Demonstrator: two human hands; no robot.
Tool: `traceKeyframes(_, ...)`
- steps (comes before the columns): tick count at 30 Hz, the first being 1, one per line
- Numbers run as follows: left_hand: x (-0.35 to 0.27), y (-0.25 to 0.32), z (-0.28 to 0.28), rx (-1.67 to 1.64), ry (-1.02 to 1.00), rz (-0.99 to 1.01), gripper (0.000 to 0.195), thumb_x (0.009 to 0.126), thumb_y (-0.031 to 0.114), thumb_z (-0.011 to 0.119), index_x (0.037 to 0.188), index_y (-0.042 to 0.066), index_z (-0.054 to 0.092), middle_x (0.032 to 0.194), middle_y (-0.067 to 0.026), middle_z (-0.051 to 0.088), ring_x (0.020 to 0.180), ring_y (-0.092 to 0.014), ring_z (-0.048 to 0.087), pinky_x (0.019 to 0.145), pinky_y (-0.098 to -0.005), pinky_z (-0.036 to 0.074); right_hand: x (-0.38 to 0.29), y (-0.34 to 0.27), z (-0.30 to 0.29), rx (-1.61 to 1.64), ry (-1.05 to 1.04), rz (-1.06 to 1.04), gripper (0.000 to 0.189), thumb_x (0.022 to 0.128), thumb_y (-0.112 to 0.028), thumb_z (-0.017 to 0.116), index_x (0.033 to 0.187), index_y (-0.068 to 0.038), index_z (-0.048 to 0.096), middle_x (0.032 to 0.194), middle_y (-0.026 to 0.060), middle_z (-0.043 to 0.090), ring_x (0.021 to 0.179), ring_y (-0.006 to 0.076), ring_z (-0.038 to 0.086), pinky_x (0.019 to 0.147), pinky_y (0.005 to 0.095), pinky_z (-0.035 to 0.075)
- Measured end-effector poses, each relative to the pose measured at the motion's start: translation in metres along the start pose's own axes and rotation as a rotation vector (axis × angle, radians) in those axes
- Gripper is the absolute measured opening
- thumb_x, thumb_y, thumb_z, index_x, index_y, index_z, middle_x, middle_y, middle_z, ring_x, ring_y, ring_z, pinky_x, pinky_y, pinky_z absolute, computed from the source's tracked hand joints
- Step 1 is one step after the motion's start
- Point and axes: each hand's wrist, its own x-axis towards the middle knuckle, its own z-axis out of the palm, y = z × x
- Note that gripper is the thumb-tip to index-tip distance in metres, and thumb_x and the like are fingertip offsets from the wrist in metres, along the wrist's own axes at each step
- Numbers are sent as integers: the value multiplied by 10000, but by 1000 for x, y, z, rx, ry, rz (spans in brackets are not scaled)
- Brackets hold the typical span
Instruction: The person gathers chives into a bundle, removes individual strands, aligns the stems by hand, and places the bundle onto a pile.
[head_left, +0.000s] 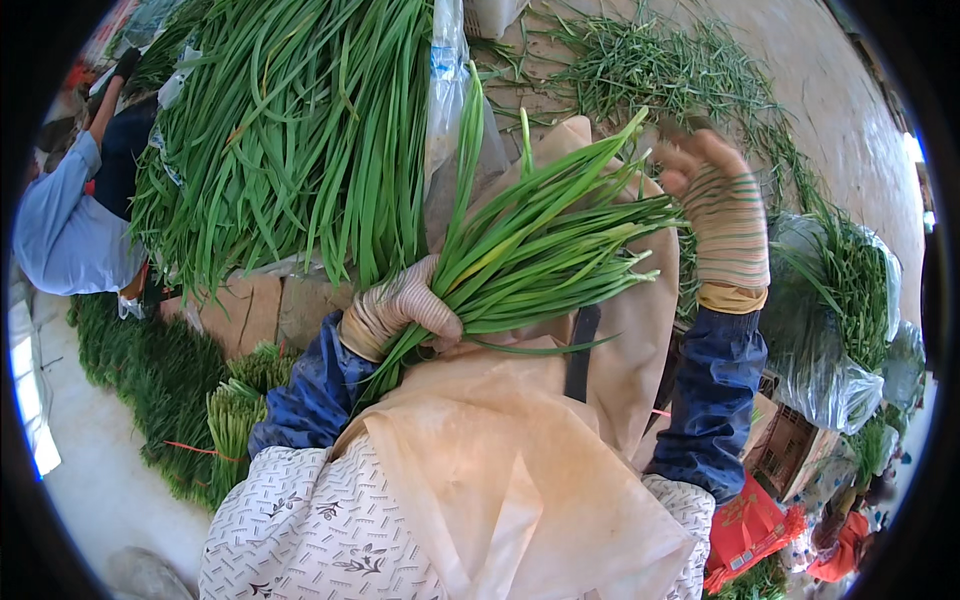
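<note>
My left hand (412, 304), in a striped knit glove, grips a bunch of garlic chives (525, 247) above my lap. The pale cut ends fan out to the right, and some leaves hang below the fist. Just beyond those ends, my right hand (705, 165) is raised in a similar striped glove. Its fingers are bent, apart and blurred, with nothing plainly held. A large heap of long green chives (300, 135) lies ahead on the left, its near edge by my left hand. A beige apron (487, 450) covers my front and knees.
Loose trimmings (660, 75) litter the floor ahead right. Plastic bags of greens (832, 300) and a brown crate (784, 442) stand at right, near a red bag (750, 517). Tied bundles (232, 427) line the left. A person in a light blue top (75, 225) works at far left.
</note>
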Motion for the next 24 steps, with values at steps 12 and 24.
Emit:
traceKeyframes(12, -5, 4, -2, 27, 30, -28, 865, 440, -16, 767, 1267, -37, 516, 968, -186, 688, 595, -226, 620, 420, -317, 458, -6, 23, 39, -498, -156, 156, 443, 873, -138, 660, 1271, 26, 559, 874, 85, 672, 632, 125, 606, 516, 223, 482)
traceKeyframes(24, -12, -10, -18, 139, -50, -86, 1040, 443, 177, 972, 1347, -23, 498, 1158, -97, 664, 1042, -187, 617, 911, -333, 515, 5, 13, 35, 314, -222, 105, 181, 976, -180, 561, 1028, -22, 633, 917, 82, 659, 822, 199, 637, 723, 294, 536)
